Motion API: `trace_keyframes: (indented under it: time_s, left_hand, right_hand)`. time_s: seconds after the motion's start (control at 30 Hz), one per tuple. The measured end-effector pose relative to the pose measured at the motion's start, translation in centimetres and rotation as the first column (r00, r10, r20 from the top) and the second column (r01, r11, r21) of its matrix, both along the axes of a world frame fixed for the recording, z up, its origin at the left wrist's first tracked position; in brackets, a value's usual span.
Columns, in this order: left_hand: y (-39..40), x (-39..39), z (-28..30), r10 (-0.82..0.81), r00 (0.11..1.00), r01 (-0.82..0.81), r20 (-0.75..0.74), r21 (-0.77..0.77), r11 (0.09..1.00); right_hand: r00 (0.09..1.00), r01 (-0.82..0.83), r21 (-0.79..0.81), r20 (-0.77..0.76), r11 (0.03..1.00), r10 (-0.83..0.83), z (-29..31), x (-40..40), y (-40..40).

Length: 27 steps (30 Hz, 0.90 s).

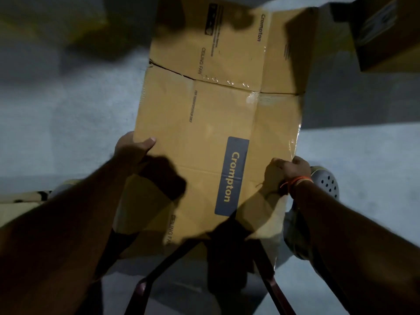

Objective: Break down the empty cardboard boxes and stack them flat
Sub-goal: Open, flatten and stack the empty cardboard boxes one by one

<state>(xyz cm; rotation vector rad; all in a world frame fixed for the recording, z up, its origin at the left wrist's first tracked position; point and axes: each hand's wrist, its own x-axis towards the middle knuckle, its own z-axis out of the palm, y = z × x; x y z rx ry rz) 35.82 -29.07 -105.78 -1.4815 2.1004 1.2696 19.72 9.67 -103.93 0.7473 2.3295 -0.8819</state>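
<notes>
A flattened brown cardboard box (211, 114) printed "Crompton" and "Ceiling Fan" stretches from the middle of the head view up to its top edge, held above the grey floor. My left hand (134, 148) grips its left edge, thumb on top of the panel. My right hand (286, 173) grips the right edge with curled fingers, an orange thread at the wrist. Clear tape runs along the box's seams. Dark shadows of my arms fall across its lower part.
Another cardboard box (384, 35) stands at the top right. Flat cardboard (20, 203) lies at the left edge. A grey perforated shoe (327, 183) shows beside my right wrist. Dark red chair legs (145, 287) reach down at the bottom. The grey floor (68, 110) lies all around.
</notes>
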Motion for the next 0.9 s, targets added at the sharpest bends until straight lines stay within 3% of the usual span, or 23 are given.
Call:
trace_keyframes:
  time_s: [0.07, 0.23, 0.47, 0.7, 0.8, 0.9]
  left_hand:
    - [0.2, 0.0, 1.7, -0.007, 0.997, 0.01, -0.077, 0.039, 0.999]
    - [2.9, -1.4, 7.2, 0.005, 0.992, -0.02, -0.125, -0.121, 0.992]
    - [-1.6, -1.5, 18.5, -0.024, 0.973, -0.049, -0.231, -0.302, 0.952]
    - [-6.7, 1.1, 25.1, -0.18, 0.977, 0.089, -0.117, -0.541, 0.837]
    - [-10.3, 4.4, 27.3, -0.092, 0.988, 0.007, -0.124, -0.558, 0.83]
    - [-13.7, 9.8, 28.8, 0.046, 0.973, -0.163, -0.226, -0.53, 0.832]
  right_hand:
    - [0.996, -0.034, 0.007, -0.086, 0.999, 0.035, 1.2, 0.6, -0.7]
    - [0.931, -0.205, 0.135, -0.277, 0.969, 0.236, 5.2, 2.6, -4.7]
    - [0.866, -0.145, 0.042, -0.477, 0.988, 0.148, 14.3, 3.2, -10.5]
    - [0.907, -0.09, -0.117, -0.42, 0.989, 0.033, 19.3, 8.7, -17.5]
    - [0.904, -0.217, -0.192, -0.41, 0.957, 0.123, 20.2, 11.9, -22.3]
    - [0.85, -0.381, -0.173, -0.451, 0.908, 0.271, 21.3, 13.8, -27.1]
